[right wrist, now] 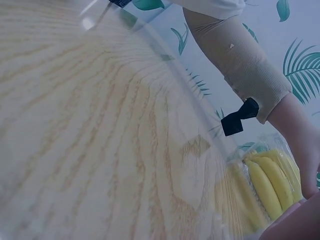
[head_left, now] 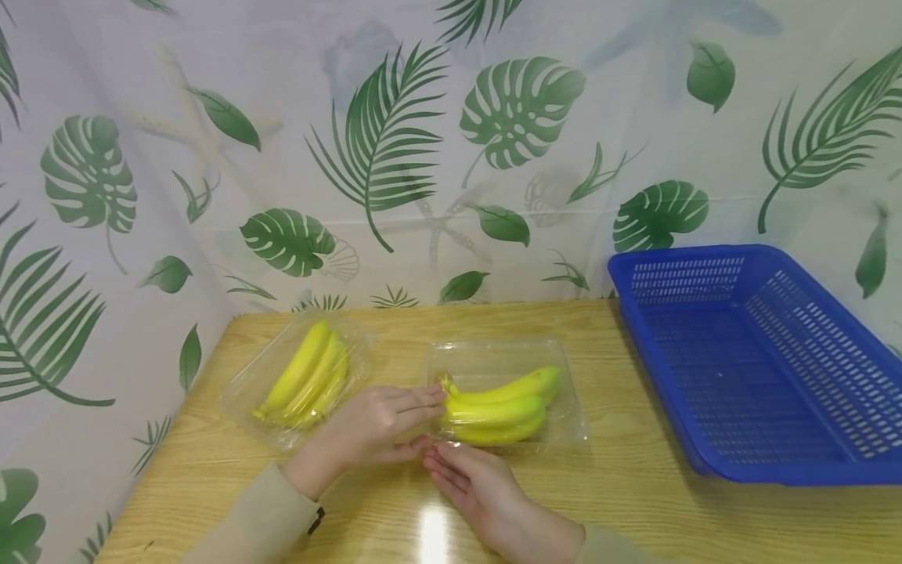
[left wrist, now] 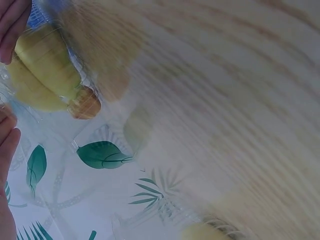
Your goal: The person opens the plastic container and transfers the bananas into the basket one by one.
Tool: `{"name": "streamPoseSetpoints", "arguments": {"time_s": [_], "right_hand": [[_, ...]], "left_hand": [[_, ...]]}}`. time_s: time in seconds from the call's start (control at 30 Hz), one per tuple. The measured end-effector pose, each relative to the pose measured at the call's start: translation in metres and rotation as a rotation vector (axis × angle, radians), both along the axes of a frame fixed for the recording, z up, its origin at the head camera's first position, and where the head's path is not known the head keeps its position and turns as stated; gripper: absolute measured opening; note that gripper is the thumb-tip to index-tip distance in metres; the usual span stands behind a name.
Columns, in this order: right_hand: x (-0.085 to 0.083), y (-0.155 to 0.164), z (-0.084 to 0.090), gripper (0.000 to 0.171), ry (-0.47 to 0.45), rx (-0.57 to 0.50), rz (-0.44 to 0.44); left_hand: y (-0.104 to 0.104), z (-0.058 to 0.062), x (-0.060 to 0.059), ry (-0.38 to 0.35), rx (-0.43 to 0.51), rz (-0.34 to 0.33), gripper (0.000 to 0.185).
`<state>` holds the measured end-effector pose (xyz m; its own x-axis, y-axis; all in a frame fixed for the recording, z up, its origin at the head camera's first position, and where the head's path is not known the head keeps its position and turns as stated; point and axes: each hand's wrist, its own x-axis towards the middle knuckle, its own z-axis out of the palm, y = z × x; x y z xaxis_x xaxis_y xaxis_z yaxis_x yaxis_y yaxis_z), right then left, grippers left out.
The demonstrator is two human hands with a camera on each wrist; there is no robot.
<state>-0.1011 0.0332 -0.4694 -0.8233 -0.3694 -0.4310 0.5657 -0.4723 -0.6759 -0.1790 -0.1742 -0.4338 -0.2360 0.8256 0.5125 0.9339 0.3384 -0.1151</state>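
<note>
Two clear plastic trays stand on the table, each with a bunch of yellow bananas under shiny clear wrap. At the left end of the nearer-to-middle tray [head_left: 503, 356], my left hand [head_left: 384, 423] lays straight fingers against the wrapped bananas [head_left: 493, 411]. Its thumb reaches toward the front left corner. There my right hand [head_left: 486, 493] meets it, thumb over bent fingers; whether these pinch the wrap cannot be made out. Behind my left hand lies the other bunch of bananas [head_left: 310, 372] in its tray [head_left: 243, 384], also seen in the right wrist view.
A blue perforated basket [head_left: 747, 376] occupies the right side of the table [head_left: 606, 501]. A leaf-patterned cloth [head_left: 423, 157] hangs along the back and left edges. A black strap [right wrist: 240, 117] shows at the left sleeve.
</note>
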Motion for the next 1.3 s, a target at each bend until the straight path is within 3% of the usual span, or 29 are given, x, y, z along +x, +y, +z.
{"name": "streamPoseSetpoints", "arguments": {"time_s": [0.27, 0.47, 0.63, 0.9, 1.17, 1.3], "right_hand": [[0.002, -0.003, 0.001, 0.029, 0.009, 0.021, -0.014], [0.002, -0.003, 0.002, 0.033, 0.001, 0.031, -0.018], [0.003, -0.004, 0.001, 0.028, 0.009, 0.015, -0.025], [0.005, -0.005, 0.003, 0.027, 0.011, 0.015, -0.035], [0.005, -0.006, 0.003, 0.023, 0.008, 0.021, -0.043], [0.005, -0.006, 0.002, 0.026, 0.006, 0.035, -0.036]], "left_hand": [[-0.003, 0.0, -0.001, -0.052, 0.017, -0.014, 0.048], [-0.003, 0.006, -0.001, -0.144, -0.006, 0.031, 0.043], [-0.003, 0.01, 0.0, -0.162, -0.042, 0.074, 0.058], [-0.001, 0.011, -0.002, -0.11, -0.087, 0.062, 0.057], [0.002, 0.008, -0.002, 0.014, -0.094, 0.06, 0.06], [0.003, 0.006, -0.005, 0.019, -0.072, 0.035, 0.053]]}}
